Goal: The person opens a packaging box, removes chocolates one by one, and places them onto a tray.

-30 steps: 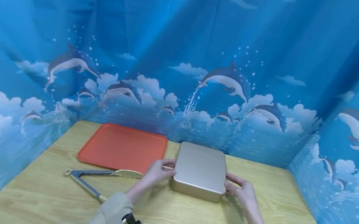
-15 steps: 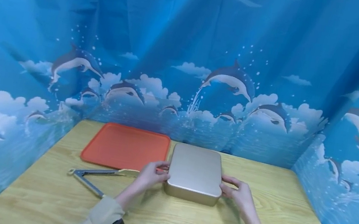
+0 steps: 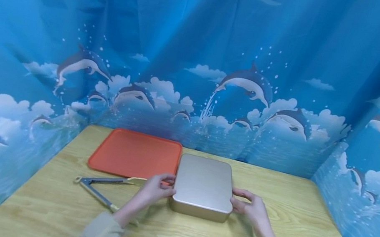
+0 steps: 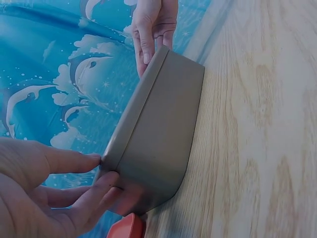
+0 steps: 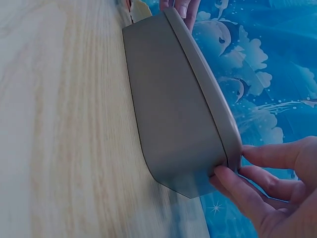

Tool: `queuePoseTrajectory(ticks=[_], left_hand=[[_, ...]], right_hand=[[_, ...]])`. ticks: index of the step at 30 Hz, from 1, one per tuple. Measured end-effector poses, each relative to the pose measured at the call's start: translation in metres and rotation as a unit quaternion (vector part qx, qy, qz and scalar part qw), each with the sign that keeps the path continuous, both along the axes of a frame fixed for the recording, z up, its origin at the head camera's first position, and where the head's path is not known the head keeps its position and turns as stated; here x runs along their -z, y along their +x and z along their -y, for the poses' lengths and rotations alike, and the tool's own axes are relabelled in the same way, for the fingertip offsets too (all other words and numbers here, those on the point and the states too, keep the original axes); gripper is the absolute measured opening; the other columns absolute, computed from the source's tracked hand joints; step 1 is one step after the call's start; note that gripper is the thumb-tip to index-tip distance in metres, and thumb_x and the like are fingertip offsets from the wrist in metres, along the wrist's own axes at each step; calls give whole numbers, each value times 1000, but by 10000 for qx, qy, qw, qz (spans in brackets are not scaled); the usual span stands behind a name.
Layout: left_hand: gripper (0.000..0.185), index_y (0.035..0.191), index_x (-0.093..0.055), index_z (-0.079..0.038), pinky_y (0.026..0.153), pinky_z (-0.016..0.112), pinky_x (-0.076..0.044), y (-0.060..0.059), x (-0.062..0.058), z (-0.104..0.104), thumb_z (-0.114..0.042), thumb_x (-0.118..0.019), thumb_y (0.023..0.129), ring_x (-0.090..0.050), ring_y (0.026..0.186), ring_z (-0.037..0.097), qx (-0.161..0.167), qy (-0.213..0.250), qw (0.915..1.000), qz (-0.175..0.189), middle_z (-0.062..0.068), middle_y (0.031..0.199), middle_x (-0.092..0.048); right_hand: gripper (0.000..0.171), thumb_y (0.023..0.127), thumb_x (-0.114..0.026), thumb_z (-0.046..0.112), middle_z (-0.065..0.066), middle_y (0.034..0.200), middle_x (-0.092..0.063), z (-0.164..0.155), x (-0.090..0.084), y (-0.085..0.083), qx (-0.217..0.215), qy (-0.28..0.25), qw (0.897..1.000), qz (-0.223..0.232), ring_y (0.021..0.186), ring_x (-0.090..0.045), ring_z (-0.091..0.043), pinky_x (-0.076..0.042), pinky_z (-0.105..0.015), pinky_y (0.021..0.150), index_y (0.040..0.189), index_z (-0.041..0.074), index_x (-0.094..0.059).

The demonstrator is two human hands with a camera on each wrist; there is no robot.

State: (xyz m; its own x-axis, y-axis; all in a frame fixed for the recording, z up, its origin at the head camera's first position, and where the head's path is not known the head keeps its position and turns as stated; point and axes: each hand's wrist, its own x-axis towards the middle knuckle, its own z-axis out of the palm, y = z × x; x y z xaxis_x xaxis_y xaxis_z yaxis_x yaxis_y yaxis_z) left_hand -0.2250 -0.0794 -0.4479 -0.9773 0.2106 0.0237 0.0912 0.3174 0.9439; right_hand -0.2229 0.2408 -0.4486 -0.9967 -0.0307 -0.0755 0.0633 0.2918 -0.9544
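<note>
A flat, square metal box point(image 3: 203, 182) in champagne-gold stands on the wooden table, its lid on. My left hand point(image 3: 155, 188) holds its left side, and my right hand point(image 3: 252, 210) holds the opposite side. In the left wrist view the left hand's fingers point(image 4: 89, 198) press the near corner around the seam under the lid point(image 4: 136, 109). Seen from the right wrist, the right hand's thumb and fingers point(image 5: 247, 198) grip a corner across that same seam. The box's inside is hidden.
An orange-red tray point(image 3: 136, 153) lies at the back left, close beside the box. In front of it, spread tongs point(image 3: 108, 180) lie partly behind my left forearm. A blue dolphin-print curtain point(image 3: 198, 73) encloses the back and sides of the table point(image 3: 301, 223).
Both hands have moved the box a little to the left and toward me, nearer to the tray. Their hold on its sides looks the same.
</note>
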Motion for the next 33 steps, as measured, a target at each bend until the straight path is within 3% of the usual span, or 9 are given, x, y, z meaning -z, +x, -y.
queuePoseTrajectory(ticks=[9,17,22,25,29,33], left_hand=[[52,136,-54,11,83,34,-60,5,-3,3,2,-73,89,-66,111,39,26,-82,9999,93,28,127,-63],[48,134,-56,10,82,35,-60,8,-4,7,-1,-72,91,-67,109,39,109,-178,9998,27,27,125,-63],[37,125,-63,9,81,38,-59,-1,-4,9,-4,-72,92,-70,101,34,-95,-277,9996,-41,22,116,-69],[35,125,-64,8,82,39,-59,-8,-5,8,-6,-71,93,-70,99,32,-228,-200,9995,130,20,116,-70],[37,128,-59,13,84,42,-59,-18,-5,4,-2,-67,95,-70,96,32,-294,293,9982,427,24,118,-67],[36,130,-56,17,85,45,-59,-26,-3,2,1,-62,98,-70,90,30,-299,746,9943,695,28,115,-64]], right_hand=[[46,94,-69,3,-32,131,-61,3,-1,6,-105,-38,9999,-91,91,-75,-27,-60,-38,81,134,-15,-55],[43,95,-69,4,-28,129,-63,2,-1,7,-86,-5,9999,-95,94,-74,-21,-60,-39,82,133,-12,-58],[46,99,-63,7,-27,123,-65,0,-3,1,-266,-94,9996,-99,92,-72,-17,-61,-39,80,137,-15,-52],[48,103,-58,11,-29,126,-63,-3,-5,-5,-386,-77,9992,-17,94,-73,-22,-60,-40,82,140,-17,-47],[50,105,-53,13,-33,135,-57,-5,-6,-13,-505,-199,9985,117,98,-73,-27,-59,-42,85,143,-18,-42],[49,106,-51,12,-32,136,-57,-6,-6,-19,-479,-366,9978,276,93,-72,-20,-60,-36,83,143,-19,-41]])
